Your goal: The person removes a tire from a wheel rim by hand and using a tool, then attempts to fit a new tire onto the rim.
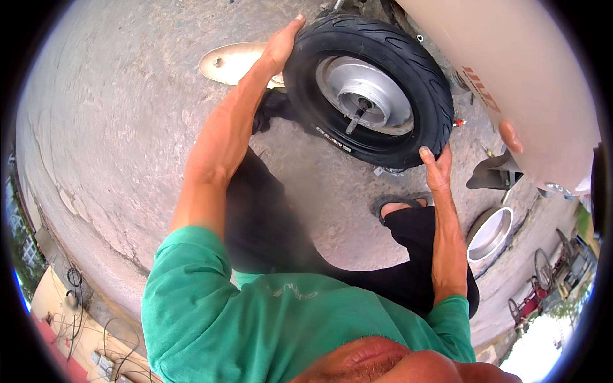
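Note:
A black tyre [426, 83] on a silver hub wheel [335, 76], with a threaded axle poking from its centre, is held up in front of me between both hands. My left hand [281, 46] grips the tyre's upper left side, thumb along the outside. My right hand [438, 165] grips its lower right edge, thumb pointing up on the sidewall. Behind the tyre, on the left, an oval cream panel [217, 64] lies on the concrete ground, partly hidden by my left arm.
A cream scooter body [530, 70] stands along the upper right, with a dark bracket [491, 172] below it. A round silver rim [473, 246] lies to the right. Bicycles [544, 268] stand farther off. Cables [73, 277] hang at the lower left.

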The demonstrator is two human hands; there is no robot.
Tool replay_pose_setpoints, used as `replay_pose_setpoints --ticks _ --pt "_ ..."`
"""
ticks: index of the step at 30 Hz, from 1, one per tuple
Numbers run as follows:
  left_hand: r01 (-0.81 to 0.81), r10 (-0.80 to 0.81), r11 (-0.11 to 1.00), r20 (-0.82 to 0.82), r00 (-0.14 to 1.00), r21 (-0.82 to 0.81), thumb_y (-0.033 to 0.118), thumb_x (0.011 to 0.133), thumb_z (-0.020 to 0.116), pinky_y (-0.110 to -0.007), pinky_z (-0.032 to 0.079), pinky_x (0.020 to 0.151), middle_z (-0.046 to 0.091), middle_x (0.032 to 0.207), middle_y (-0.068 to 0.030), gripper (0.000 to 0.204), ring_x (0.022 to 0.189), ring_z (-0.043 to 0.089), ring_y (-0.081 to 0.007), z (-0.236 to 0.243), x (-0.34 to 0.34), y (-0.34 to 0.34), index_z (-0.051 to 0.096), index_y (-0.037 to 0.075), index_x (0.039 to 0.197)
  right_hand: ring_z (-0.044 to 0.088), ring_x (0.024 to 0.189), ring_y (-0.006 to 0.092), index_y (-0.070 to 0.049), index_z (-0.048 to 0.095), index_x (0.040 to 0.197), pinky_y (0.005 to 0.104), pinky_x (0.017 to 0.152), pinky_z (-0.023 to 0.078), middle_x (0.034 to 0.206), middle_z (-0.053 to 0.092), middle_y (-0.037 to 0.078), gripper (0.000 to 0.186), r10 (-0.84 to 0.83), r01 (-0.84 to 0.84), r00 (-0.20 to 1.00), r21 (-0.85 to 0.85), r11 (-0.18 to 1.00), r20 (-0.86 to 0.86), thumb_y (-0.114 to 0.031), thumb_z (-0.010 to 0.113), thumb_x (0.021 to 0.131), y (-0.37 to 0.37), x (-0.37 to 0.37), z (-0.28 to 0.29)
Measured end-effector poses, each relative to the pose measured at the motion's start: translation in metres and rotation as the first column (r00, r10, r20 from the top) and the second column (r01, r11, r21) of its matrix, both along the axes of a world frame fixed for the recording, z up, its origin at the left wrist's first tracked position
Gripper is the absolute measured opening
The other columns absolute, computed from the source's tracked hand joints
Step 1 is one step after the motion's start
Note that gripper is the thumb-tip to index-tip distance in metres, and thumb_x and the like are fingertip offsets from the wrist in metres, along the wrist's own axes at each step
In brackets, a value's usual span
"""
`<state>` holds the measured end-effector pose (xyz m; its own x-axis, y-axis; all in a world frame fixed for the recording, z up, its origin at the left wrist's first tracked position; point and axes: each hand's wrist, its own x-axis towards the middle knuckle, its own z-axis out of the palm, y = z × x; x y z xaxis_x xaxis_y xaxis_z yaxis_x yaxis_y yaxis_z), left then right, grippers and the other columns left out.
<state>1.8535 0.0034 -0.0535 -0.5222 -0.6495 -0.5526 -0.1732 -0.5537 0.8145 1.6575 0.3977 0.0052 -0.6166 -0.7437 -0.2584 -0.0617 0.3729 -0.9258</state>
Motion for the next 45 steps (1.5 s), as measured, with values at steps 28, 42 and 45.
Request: replay_pose_setpoints --ticks 28,42,45 --pt "0.382 -0.363 0.897 -0.123 0.924 0.222 0.057 0.099 0.053 -0.032 0.053 0.094 0.07 0.12 -0.0132 0.062 0.104 0.067 -0.0191 0.017 -0.012 0.008 0.064 0.003 0.129 0.052 0.123 0.0253 0.01 0.044 0.141 0.0364 0.107 0.039 0.135 0.055 0.017 0.086 -0.125 0.133 0.989 -0.098 0.986 0.082 -0.044 0.076 0.083 0.06 0.017 -0.027" --pt "0.299 -0.298 0.941 -0.029 0.954 0.161 0.06 0.098 0.051 -0.032 0.051 0.096 0.068 0.122 -0.0145 0.071 0.106 0.065 -0.0191 0.009 0.0 0.003 0.062 -0.003 0.129 0.059 0.121 0.0345 0.004 0.05 0.138 0.043 0.105 0.045 0.13 0.059 0.026 0.087 0.044 0.014 0.914 0.139 0.99 -0.403 -0.052 0.078 0.078 -0.069 0.001 0.097" --pt "0.253 -0.255 0.96 0.003 0.967 0.117 0.061 0.098 0.052 -0.032 0.048 0.102 0.065 0.129 -0.0155 0.074 0.113 0.063 -0.0209 0.026 -0.001 0.022 0.06 -0.005 0.132 0.065 0.112 0.034 0.003 0.056 0.13 0.0429 0.098 0.05 0.118 0.067 0.024 0.084 0.09 0.034 0.842 0.22 0.975 -0.531 -0.056 0.079 0.076 -0.068 -0.008 0.092"
